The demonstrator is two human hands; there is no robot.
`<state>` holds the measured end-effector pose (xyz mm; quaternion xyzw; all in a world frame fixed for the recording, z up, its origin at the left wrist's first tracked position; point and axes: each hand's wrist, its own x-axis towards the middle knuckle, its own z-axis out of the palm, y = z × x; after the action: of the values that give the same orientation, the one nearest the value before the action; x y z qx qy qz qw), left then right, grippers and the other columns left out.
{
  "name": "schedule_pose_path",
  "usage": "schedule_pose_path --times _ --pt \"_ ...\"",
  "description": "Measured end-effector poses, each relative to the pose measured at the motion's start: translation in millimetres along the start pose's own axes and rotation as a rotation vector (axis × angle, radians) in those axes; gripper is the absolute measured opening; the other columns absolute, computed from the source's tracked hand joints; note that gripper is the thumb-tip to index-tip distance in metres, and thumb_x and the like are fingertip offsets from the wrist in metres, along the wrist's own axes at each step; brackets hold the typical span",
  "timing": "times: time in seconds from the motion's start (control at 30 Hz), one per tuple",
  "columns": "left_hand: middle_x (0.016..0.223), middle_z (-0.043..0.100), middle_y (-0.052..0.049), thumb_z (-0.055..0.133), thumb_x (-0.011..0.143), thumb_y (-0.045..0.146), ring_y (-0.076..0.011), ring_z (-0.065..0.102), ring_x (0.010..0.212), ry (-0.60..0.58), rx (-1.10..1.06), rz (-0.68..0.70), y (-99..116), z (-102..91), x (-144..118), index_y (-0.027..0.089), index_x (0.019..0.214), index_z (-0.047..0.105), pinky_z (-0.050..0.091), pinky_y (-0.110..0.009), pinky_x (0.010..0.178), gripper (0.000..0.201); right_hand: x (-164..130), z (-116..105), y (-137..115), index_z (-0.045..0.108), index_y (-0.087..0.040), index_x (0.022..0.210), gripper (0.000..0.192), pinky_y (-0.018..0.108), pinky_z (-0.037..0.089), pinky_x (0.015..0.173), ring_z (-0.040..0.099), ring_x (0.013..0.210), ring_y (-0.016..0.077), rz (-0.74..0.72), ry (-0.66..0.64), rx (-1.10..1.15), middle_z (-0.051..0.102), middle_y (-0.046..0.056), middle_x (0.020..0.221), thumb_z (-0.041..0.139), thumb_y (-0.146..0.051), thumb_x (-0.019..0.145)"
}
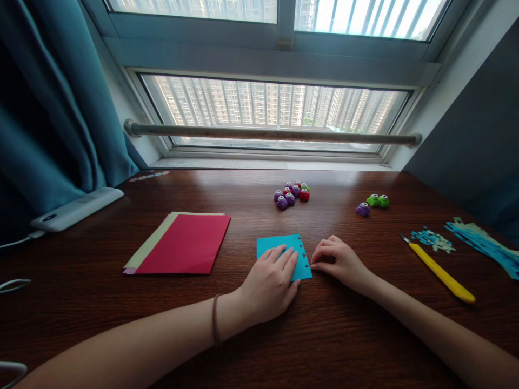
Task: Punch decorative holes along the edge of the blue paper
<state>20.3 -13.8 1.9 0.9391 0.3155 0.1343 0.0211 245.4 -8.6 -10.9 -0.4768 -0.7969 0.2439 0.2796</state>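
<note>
A square of blue paper (305, 258) lies on the dark wooden table, with a row of small punched holes down its right side. My left hand (271, 278) rests flat on this paper, fingers stretched out, covering its lower middle. Just off the paper's right edge, my right hand (338, 263) has its thumb and fingertips drawn together in a pinch near the tabletop. Whatever may be between those fingertips is too small to make out. A brown band (216, 321) circles my left wrist.
Several small purple, red and green craft punches (290, 194) cluster behind the paper; three more (373, 202) sit right. Red and pale sheets (182, 246) are stacked left. At right lie a yellow craft knife (441, 274), tiny paper bits (433, 239) and strips (484, 243). A white device (79, 209) sits far left.
</note>
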Motion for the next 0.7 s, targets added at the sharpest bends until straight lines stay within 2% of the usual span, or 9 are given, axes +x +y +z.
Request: schedule_pose_path --times 0.17,0.27,0.43,0.5,0.57,0.63,0.7 --pt "0.125 0.048 -0.017 0.046 0.087 0.029 -0.0321 0.041 0.117 0.012 -0.001 0.005 0 1.3 -1 0.007 0.124 0.044 0.039 -0.046 0.096 0.044 2 -3 -3 0.064 -0.021 0.071 0.010 0.032 0.041 0.072 0.050 0.077 0.0191 -0.001 0.000 0.028 0.060 0.001 0.076 0.065 -0.027 0.078" --pt "0.125 0.048 -0.017 0.046 0.087 0.030 -0.0322 0.041 0.117 0.011 0.000 0.005 0 1.5 0 0.006 0.124 0.043 0.039 -0.046 0.096 0.044 8 -22 3 0.063 -0.019 0.072 0.016 0.030 0.043 0.067 0.053 0.073 0.0181 0.047 0.055 0.104 0.059 0.003 0.077 0.060 -0.032 0.080" --pt "0.125 0.049 -0.017 0.046 0.087 0.030 -0.0319 0.041 0.118 0.012 -0.001 0.010 0 2.7 0 0.006 0.124 0.042 0.038 -0.046 0.097 0.045 12 -90 48 0.066 -0.016 0.080 0.029 0.029 0.044 0.065 0.058 0.071 0.0204 0.293 0.366 0.026 0.065 0.007 0.082 0.066 -0.044 0.071" --pt "0.125 0.049 -0.016 0.046 0.087 0.030 -0.0315 0.041 0.117 0.020 -0.005 0.009 -1 3.7 -1 0.006 0.125 0.042 0.038 -0.045 0.097 0.045 6 -122 71 0.067 -0.016 0.080 0.026 0.031 0.042 0.067 0.059 0.073 0.0220 0.376 0.491 -0.055 0.066 0.009 0.082 0.068 -0.039 0.069" --pt "0.124 0.049 -0.016 0.046 0.086 0.030 -0.0310 0.042 0.117 0.028 -0.010 0.008 -1 4.4 -1 0.007 0.124 0.043 0.039 -0.045 0.097 0.045 -5 -151 90 0.069 -0.017 0.072 0.016 0.036 0.037 0.068 0.057 0.068 0.0242 0.481 0.597 -0.191 0.065 0.009 0.070 0.074 -0.028 0.062" --pt "0.124 0.049 -0.016 0.046 0.086 0.030 -0.0309 0.042 0.117 0.031 -0.013 0.009 -1 4.4 -1 0.007 0.124 0.043 0.038 -0.045 0.097 0.044 -21 -176 105 0.069 -0.019 0.063 0.010 0.038 0.033 0.067 0.054 0.063 0.0242 0.571 0.631 -0.347 0.062 0.008 0.060 0.077 -0.021 0.057" --pt "0.124 0.049 -0.016 0.046 0.086 0.030 -0.0311 0.042 0.117 0.028 -0.014 0.009 -1 3.8 -1 0.007 0.124 0.043 0.039 -0.045 0.097 0.045 -38 -198 116 0.070 -0.022 0.066 0.010 0.036 0.033 0.064 0.053 0.060 0.0216 0.690 0.555 -0.525 0.062 0.006 0.059 0.077 -0.022 0.059"
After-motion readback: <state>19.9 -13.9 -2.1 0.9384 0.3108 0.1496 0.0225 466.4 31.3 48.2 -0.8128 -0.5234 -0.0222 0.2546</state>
